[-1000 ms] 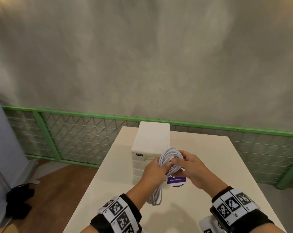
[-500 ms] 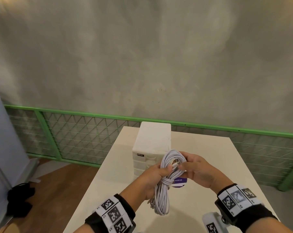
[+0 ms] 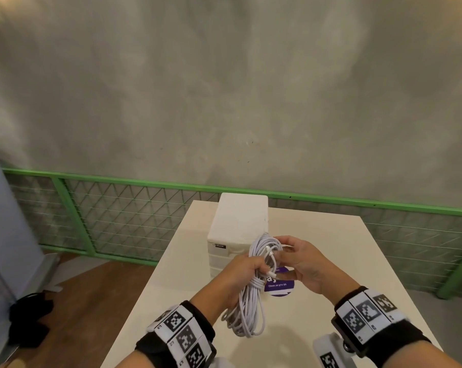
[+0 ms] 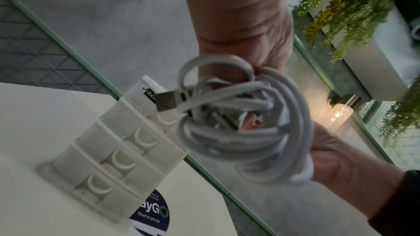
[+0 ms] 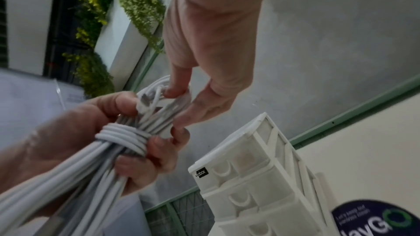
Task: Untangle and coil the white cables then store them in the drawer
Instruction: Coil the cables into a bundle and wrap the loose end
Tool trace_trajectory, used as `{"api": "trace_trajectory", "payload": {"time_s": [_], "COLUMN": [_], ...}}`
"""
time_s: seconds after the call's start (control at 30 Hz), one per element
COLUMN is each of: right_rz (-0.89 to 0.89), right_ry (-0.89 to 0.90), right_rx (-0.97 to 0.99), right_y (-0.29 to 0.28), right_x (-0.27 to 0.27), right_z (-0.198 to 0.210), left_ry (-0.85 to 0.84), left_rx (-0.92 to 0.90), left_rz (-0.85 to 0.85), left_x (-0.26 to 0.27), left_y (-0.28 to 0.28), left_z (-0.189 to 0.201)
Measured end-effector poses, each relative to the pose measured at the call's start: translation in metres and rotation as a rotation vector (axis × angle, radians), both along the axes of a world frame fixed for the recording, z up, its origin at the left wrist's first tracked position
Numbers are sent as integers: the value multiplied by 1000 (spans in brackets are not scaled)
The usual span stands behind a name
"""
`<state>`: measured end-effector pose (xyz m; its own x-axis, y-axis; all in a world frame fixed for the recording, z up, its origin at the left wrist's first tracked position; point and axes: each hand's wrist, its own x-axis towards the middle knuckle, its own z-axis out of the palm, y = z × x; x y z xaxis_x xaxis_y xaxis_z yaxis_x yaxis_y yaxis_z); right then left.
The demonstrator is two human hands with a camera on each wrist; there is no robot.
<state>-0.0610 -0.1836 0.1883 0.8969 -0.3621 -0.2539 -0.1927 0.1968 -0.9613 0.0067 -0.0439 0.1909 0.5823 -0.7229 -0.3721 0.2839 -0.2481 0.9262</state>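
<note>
Nearly done with the coiling, I judge: my left hand [image 3: 240, 272] grips the bundle of white round cable [image 3: 251, 309] at its wrapped waist, low in the centre of the head view, above the cream table [image 3: 187, 261]. My right hand [image 3: 304, 264] pinches the upper loops by a metal plug [image 4: 167, 101]. All drawers of the small white plastic drawer box [image 3: 237, 221] behind look closed, so storing remains.
</note>
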Motion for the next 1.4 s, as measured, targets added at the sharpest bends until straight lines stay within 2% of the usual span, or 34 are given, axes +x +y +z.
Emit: {"api": "trace_trajectory", "payload": {"time_s": [0.17,0.37,0.57,0.63,0.73,0.87,0.97,1.1,1.23,1.4], "right_rz": [69,271,88,86,119,-95,-63,-139,-187,-284], "right_ry": [99,117,66,37,62,41,70,92,86,158], "right_rx": [-30,6,-7,35,-20,78,24,41,63,53], "right_y": [5,4,3,3,12,20,21,26,25,14], "right_x": [5,-1,-4,-7,-9,-5,-10,-17,-21,-33], "right_z": [7,10,10,10,6,-10,-20,-27,-35,-59], "left_ry": [34,90,81,81,61,38,58,73,182,293], "left_rx": [9,-18,-103,-135,-135,-122,-125,-46,-88,-95], "left_rz": [123,210,170,165,193,238,240,145,22,-46], "left_x": [0,6,13,12,10,6,3,0,-1,-8], "left_y": [-3,2,4,4,2,-2,-4,-5,-10,-20], "left_z": [-2,1,-7,-9,-13,-19,-23,-34,-50,-69]}}
